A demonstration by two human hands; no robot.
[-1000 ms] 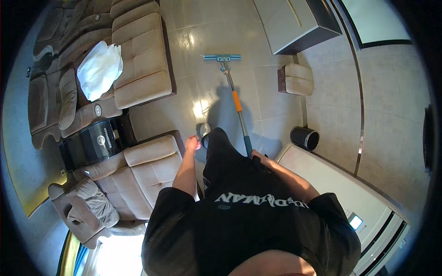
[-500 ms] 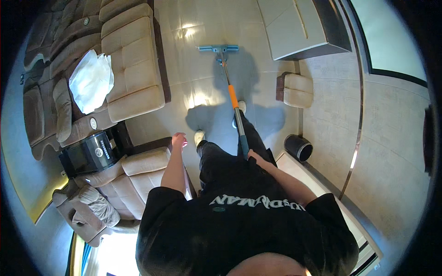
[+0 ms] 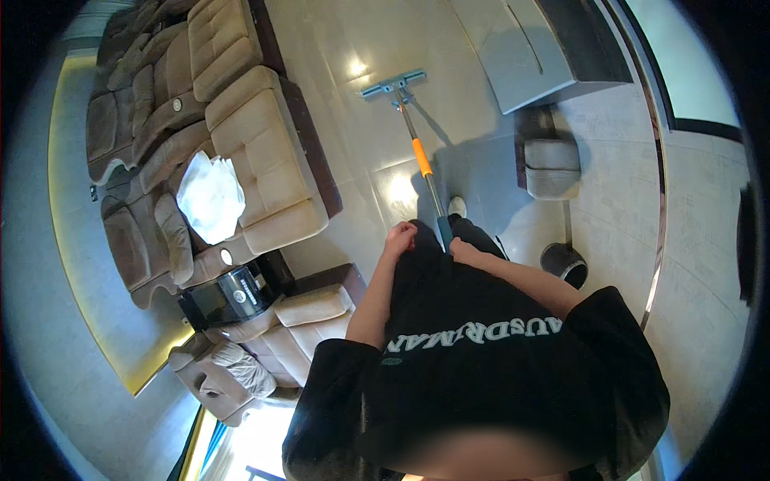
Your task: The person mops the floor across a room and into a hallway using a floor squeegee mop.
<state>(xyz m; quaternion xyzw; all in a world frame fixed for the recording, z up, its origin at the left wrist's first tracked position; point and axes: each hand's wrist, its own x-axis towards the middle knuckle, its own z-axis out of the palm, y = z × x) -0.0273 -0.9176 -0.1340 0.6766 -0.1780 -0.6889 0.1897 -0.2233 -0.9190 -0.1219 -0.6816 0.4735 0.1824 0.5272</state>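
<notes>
A mop reaches away from my body over the tiled floor. Its pole is metal with an orange section, and its wide blue-grey head is at the far end, tilted slightly. My right hand is wrapped round the dark grip at the near end of the pole, by my waist. To the left of that grip, apart from it, is my left hand. Its fingers are curled in, and nothing shows in them. One light shoe is visible beside the pole; the other foot is hidden.
Brown padded sofas line the left, with a white cloth or sheet on one seat. Between the sofas stands a black glossy console. On the right are a pale cabinet, a small stool and a dark bin.
My left hand has moved in from the side toward the mop grip, its fingers now more curled. The mop head has turned slightly. The room has shifted right and down in view.
</notes>
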